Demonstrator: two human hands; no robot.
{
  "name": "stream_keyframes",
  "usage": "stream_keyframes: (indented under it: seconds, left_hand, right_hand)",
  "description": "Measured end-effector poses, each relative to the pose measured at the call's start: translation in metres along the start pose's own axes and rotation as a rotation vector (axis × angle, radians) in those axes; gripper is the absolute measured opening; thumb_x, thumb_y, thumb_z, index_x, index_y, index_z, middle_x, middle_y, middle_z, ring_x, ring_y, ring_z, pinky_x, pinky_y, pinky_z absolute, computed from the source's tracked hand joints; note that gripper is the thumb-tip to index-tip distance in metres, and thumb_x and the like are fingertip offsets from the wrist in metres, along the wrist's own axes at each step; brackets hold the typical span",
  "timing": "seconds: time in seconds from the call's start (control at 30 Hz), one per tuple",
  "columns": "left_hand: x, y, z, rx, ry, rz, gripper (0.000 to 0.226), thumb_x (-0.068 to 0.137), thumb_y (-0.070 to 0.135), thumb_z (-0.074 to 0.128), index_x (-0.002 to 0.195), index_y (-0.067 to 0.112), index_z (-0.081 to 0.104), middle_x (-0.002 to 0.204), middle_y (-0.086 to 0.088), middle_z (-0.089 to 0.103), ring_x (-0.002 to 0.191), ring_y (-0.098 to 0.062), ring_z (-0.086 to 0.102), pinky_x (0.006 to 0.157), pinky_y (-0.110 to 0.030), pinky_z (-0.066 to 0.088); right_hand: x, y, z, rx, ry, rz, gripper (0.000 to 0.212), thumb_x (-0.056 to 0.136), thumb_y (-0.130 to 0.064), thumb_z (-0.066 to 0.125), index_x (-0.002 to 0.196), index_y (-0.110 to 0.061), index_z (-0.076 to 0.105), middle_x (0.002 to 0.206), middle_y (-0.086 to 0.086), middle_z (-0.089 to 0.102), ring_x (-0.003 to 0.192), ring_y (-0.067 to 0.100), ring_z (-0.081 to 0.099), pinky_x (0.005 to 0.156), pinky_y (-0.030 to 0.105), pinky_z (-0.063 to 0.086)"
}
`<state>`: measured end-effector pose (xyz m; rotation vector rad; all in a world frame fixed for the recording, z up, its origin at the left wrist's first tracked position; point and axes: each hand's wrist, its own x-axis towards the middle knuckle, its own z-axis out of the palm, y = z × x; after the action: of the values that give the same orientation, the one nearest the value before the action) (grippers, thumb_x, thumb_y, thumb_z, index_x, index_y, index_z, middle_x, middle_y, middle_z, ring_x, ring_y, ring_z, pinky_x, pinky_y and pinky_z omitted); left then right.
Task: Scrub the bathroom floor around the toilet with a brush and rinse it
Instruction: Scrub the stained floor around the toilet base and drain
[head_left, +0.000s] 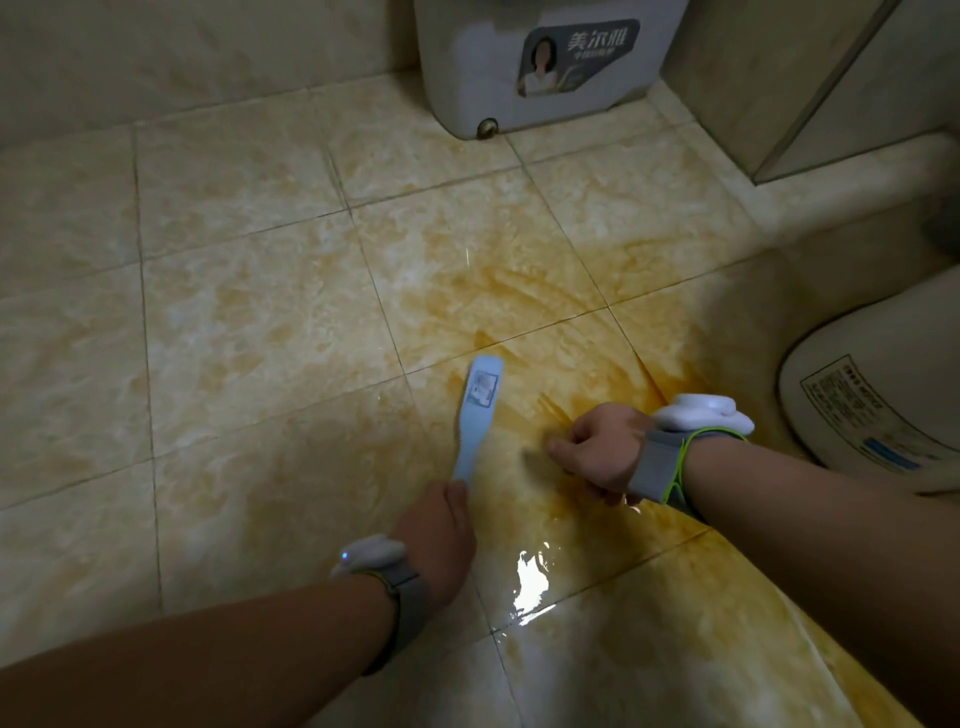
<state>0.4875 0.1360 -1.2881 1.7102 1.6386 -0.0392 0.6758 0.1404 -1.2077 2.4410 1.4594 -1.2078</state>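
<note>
The left hand (441, 530) grasps the lower end of a pale blue brush (478, 410), which lies with its head flat on the wet tiled floor (234, 312), near the middle. Just to the right of it, the right hand (597, 452) is clenched, knuckles down on an orange-brown stain (519, 301); nothing shows inside it. The toilet (883, 395) stands at the floor's right edge. A white container with a printed label (545, 62) stands at the far edge.
</note>
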Motion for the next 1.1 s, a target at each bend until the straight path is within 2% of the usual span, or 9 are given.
stream_keyframes:
  seconds: [0.1,0.2,0.33,0.47,0.6,0.77,0.93,1.0,1.1]
  left_hand:
    - [-0.004,0.002,0.0,0.133,-0.146,0.135,0.039,0.105,0.037,0.027,0.106,0.013,0.057,0.109,-0.011,0.065,0.103,-0.032,0.059,0.08,-0.032,0.04]
    - [0.005,0.01,-0.007,0.114,-0.076,0.24,0.037,0.104,0.037,0.029,0.096,0.014,0.056,0.098,-0.011,0.064,0.095,-0.033,0.06,0.074,-0.035,0.037]
    - [0.022,0.012,-0.011,-0.088,0.142,0.013,0.037,0.105,0.035,0.026,0.094,0.013,0.054,0.08,-0.003,0.055,0.072,-0.024,0.05,0.065,-0.029,0.031]
    - [0.014,0.005,-0.005,0.21,-0.127,0.104,0.039,0.105,0.036,0.023,0.105,0.019,0.058,0.103,-0.006,0.063,0.083,-0.023,0.057,0.074,-0.032,0.043]
    - [-0.004,0.021,0.001,0.311,-0.24,0.381,0.036,0.105,0.039,0.027,0.099,0.017,0.055,0.104,-0.008,0.063,0.097,-0.029,0.059,0.074,-0.032,0.034]
    - [0.016,0.031,0.003,0.081,-0.099,0.147,0.039,0.105,0.036,0.026,0.106,0.012,0.056,0.109,-0.015,0.063,0.1,-0.036,0.059,0.084,-0.037,0.043]
    - [0.011,0.04,0.008,0.261,-0.307,0.389,0.036,0.104,0.039,0.03,0.091,0.017,0.055,0.097,-0.011,0.063,0.092,-0.032,0.059,0.071,-0.032,0.035]
    - [0.014,0.044,0.006,0.18,-0.207,0.381,0.034,0.104,0.038,0.031,0.081,0.019,0.048,0.09,-0.012,0.061,0.088,-0.032,0.059,0.069,-0.032,0.033]
    - [0.029,0.048,-0.002,-0.046,0.024,0.133,0.04,0.105,0.036,0.026,0.09,0.012,0.054,0.084,-0.008,0.057,0.074,-0.026,0.054,0.066,-0.033,0.037]
  right_hand:
    - [0.0,0.004,0.003,-0.023,0.025,-0.005,0.032,0.091,-0.032,0.054,0.065,-0.013,0.055,0.05,0.003,0.046,0.026,0.009,0.043,0.026,0.011,0.031]
    - [0.001,0.004,-0.001,-0.018,0.052,-0.011,0.042,0.091,-0.032,0.054,0.053,-0.015,0.048,0.049,-0.002,0.041,0.025,-0.011,0.042,0.033,0.007,0.036]
    - [0.004,0.007,-0.002,-0.011,0.057,0.027,0.043,0.088,-0.036,0.054,0.051,-0.016,0.046,0.047,0.0,0.046,0.023,-0.007,0.041,0.025,0.011,0.029]
    - [0.002,0.008,-0.002,-0.013,0.033,0.019,0.045,0.089,-0.035,0.054,0.05,-0.014,0.045,0.025,-0.001,0.041,0.023,-0.002,0.043,0.024,0.012,0.029]
    - [-0.003,0.013,-0.007,-0.024,-0.012,0.026,0.03,0.09,-0.032,0.052,0.071,-0.011,0.061,0.049,0.002,0.047,0.029,0.009,0.042,0.02,0.012,0.024]
    - [-0.006,0.024,-0.011,-0.056,-0.065,0.035,0.035,0.091,-0.037,0.052,0.066,-0.013,0.054,0.051,0.001,0.046,0.018,-0.001,0.039,0.019,0.011,0.024]
    - [-0.009,0.03,-0.014,-0.111,-0.063,0.03,0.028,0.092,-0.034,0.052,0.076,-0.011,0.058,0.057,0.005,0.047,0.035,0.011,0.04,0.028,0.01,0.033]
    - [-0.004,0.033,-0.017,-0.06,-0.08,0.041,0.028,0.091,-0.033,0.054,0.072,-0.013,0.057,0.055,0.001,0.046,0.026,0.008,0.043,0.021,0.012,0.026]
    - [0.003,0.032,-0.014,-0.023,-0.023,0.051,0.03,0.09,-0.032,0.053,0.068,-0.012,0.054,0.052,0.002,0.046,0.016,0.004,0.036,0.018,0.012,0.022]
